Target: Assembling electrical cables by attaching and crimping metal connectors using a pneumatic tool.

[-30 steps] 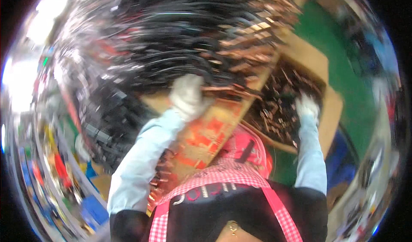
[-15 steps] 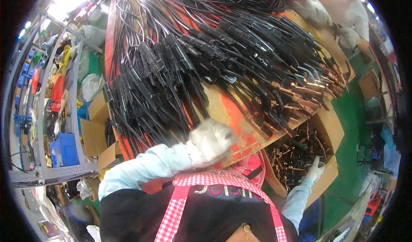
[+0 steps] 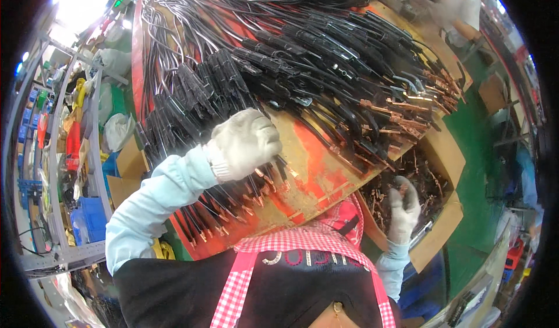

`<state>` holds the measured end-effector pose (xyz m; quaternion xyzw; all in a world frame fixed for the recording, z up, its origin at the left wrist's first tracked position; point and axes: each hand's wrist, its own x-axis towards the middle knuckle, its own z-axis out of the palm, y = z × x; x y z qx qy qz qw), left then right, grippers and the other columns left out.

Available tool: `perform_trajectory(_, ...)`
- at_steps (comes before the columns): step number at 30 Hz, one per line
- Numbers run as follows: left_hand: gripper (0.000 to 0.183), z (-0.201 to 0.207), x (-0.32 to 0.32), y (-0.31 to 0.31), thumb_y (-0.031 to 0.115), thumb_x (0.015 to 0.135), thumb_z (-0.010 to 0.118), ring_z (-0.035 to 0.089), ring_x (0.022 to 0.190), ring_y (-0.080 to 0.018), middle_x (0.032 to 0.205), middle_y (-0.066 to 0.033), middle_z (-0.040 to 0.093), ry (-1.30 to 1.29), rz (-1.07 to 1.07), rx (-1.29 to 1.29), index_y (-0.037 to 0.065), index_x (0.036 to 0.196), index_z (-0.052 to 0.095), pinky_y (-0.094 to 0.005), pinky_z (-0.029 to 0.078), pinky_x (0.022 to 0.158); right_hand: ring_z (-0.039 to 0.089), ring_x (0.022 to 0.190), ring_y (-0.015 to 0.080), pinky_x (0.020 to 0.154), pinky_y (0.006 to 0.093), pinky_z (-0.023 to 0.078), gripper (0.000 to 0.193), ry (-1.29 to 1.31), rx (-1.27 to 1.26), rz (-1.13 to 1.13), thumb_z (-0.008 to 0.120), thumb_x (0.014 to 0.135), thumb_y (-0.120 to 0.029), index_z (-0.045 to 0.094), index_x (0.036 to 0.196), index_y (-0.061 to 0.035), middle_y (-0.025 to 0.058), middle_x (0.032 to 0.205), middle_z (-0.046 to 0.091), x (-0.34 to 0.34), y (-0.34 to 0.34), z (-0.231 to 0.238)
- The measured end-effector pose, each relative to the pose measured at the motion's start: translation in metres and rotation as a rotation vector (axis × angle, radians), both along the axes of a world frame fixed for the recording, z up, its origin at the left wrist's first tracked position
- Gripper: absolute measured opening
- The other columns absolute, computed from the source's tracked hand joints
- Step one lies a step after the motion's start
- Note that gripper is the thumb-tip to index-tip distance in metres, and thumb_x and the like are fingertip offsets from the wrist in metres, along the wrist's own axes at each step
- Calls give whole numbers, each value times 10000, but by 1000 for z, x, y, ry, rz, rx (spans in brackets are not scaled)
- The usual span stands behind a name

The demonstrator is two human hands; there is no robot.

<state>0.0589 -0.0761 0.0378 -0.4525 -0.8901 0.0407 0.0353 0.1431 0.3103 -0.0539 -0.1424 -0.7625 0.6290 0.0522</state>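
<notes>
Black cables [image 3: 212, 92] with dark plug housings and bare copper ends are spread across a worn red-and-tan board [image 3: 305, 153]. My left hand [image 3: 247, 142], in a white glove, lies over the front of the left-hand bunch with its fingers curled down. Whatever its fingers hold is hidden under the glove; copper ends [image 3: 259, 194] stick out below it. At the right, my right hand [image 3: 403, 211], also gloved, is raised over the near side of a cardboard box [image 3: 445, 220]. Its fingers are bent, with a gap between thumb and forefinger, and I see nothing between them. Copper-and-black pieces [image 3: 428, 182] fill the box.
Another person in pale clothes [image 3: 460, 5] is at the far right corner of the board. Metal shelving [image 3: 96, 147] with a blue bin [image 3: 88, 220] stands left, beside an open carton [image 3: 123, 182]. Green floor [image 3: 480, 159] shows beyond the box.
My left hand has moved left and away from me, onto the cables, uncovering copper ends near the front edge. My right hand has lifted from the box's right side, fingers turned up.
</notes>
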Motion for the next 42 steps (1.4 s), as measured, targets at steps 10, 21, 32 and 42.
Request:
perform_trajectory(10, 202, -33, -22, 56, 270, 863, 671, 668, 903, -316, 931, -72, 685, -313, 244, 192, 172, 1035, 710, -447, 509, 803, 664, 823, 285, 734, 356, 536, 336, 307, 402, 345, 776, 813, -157, 684, 1125, -72, 116, 959, 632, -31, -83, 11)
perform_trajectory(21, 205, -42, -22, 55, 272, 896, 641, 697, 804, -306, 884, -57, 713, -453, 195, 164, 185, 1062, 724, -443, 542, 684, 645, 721, 273, 625, 381, 520, 293, 329, 676, 421, 791, 751, -232, 681, 1006, -138, 68, 847, 604, -36, -115, -3)
perform_trajectory(32, 196, -39, -33, 46, 256, 915, 614, 692, 789, -333, 834, -122, 704, -689, 173, 210, 128, 1010, 728, -436, 546, 680, 641, 757, 303, 657, 408, 510, 335, 306, 513, 376, 807, 738, -185, 686, 1047, -138, 82, 907, 624, -41, -133, -7)
perform_trajectory(42, 228, -36, -49, 51, 264, 921, 601, 680, 697, -283, 784, -158, 677, -1155, 372, 49, 78, 987, 717, -370, 535, 658, 620, 713, 312, 611, 437, 486, 319, 438, 677, 530, 793, 683, -214, 672, 966, -128, 85, 784, 582, -49, -134, -11)
